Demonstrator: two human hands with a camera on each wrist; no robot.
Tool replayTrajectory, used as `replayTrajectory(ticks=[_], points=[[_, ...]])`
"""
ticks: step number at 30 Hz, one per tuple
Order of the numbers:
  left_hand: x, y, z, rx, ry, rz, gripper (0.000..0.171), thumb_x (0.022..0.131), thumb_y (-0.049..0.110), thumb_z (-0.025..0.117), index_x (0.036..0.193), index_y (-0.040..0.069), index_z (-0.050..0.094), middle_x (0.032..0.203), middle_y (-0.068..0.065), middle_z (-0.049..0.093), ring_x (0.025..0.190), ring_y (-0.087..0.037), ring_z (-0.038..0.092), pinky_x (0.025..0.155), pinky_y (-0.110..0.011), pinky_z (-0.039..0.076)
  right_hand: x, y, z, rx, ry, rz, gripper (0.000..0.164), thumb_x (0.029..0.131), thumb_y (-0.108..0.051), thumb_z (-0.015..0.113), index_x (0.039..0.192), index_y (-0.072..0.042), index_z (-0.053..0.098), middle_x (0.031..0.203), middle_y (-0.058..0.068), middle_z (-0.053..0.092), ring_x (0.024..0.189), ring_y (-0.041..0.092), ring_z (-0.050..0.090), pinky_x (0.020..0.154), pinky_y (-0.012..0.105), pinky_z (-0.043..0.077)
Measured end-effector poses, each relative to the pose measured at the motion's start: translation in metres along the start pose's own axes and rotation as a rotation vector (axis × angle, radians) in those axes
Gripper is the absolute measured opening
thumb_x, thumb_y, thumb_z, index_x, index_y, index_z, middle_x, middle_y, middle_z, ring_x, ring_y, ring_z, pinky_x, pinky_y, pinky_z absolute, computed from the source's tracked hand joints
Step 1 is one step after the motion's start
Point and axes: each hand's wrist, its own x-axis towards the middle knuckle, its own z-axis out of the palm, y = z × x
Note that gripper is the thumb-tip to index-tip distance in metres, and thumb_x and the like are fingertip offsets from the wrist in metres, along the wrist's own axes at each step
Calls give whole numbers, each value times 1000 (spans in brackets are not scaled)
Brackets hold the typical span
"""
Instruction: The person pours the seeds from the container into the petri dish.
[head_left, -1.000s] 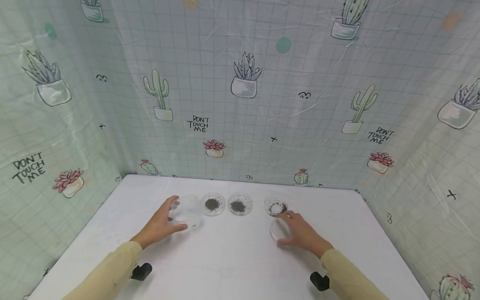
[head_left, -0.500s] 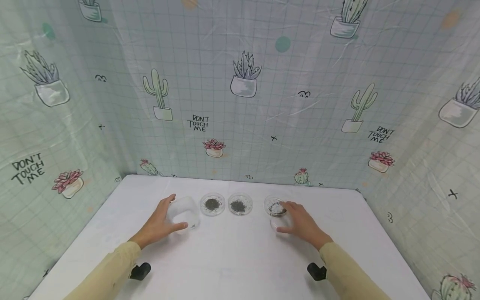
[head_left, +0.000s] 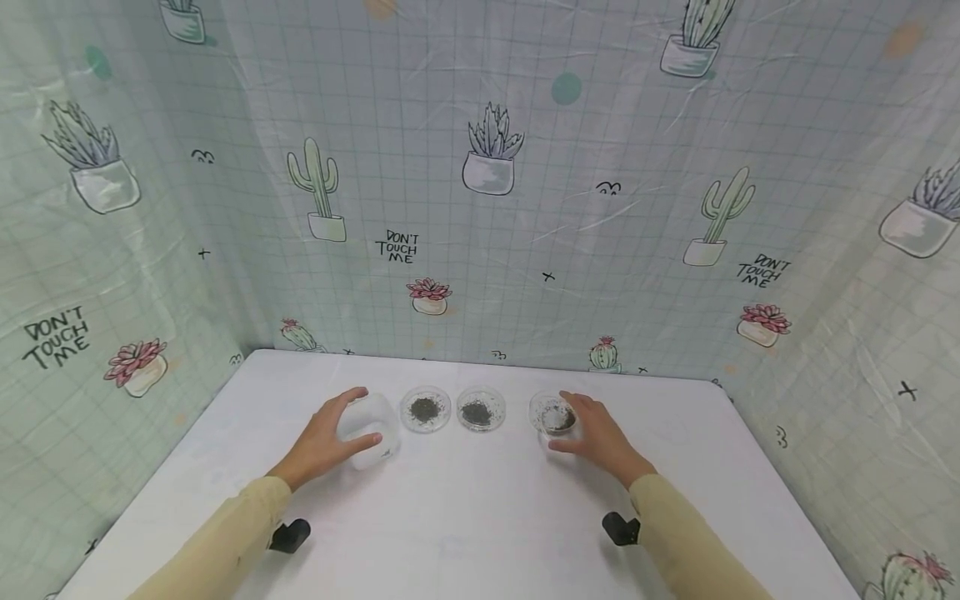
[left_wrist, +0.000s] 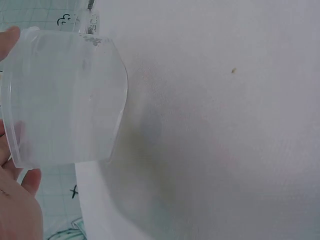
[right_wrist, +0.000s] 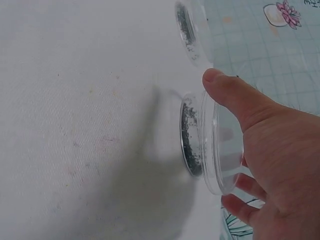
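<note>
My left hand [head_left: 322, 437] grips a clear plastic tub [left_wrist: 65, 100], thumb and fingers spread around its rim. In the left wrist view the tub lies across the hand's span, with its base toward the white table. My right hand [head_left: 600, 437] holds a clear round petri dish lid [right_wrist: 212, 155] between thumb and fingers. Close over the rightmost petri dish [right_wrist: 182, 132] hangs this lid, overlapping it in the head view. Small dark flakes lie in that dish, mostly round its edge.
Two more clear petri dishes, one at left [head_left: 406, 410] and one in the middle [head_left: 502, 414], hold dark flakes in small heaps. A printed cactus curtain [head_left: 525, 250] rises behind the white table [head_left: 465, 508]. Black devices [head_left: 290, 536] sit under the wrists.
The right hand has carried the lid away from me, from in front of the rightmost dish to over it. The tub in the left hand has shifted slightly left.
</note>
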Motion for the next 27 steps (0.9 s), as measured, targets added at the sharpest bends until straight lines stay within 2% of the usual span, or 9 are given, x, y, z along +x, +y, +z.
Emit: replayTrajectory(ticks=[10, 17, 27], points=[[1, -5, 4, -34, 11, 17, 86, 82, 40, 75, 149, 14, 28, 150, -10, 43, 140, -37, 35, 111, -65, 30, 12, 3, 6, 48, 29, 42, 93, 74, -40, 82, 149, -13, 33, 150, 18, 40, 138, 40, 35, 113, 58, 34], [2, -3, 4, -33, 21, 19, 84, 82, 38, 76, 147, 14, 29, 149, -12, 43, 139, -37, 36, 111, -64, 30, 20, 5, 10, 77, 40, 13, 93, 73, -40, 83, 149, -13, 35, 149, 18, 41, 137, 39, 36, 114, 56, 33], [0, 0, 5, -36, 3, -26, 80, 83, 38, 75, 147, 16, 31, 151, -14, 40, 140, -38, 35, 111, -65, 29, 27, 5, 16, 76, 28, 25, 92, 72, -36, 84, 148, -12, 37, 148, 18, 43, 136, 39, 38, 114, 55, 34]])
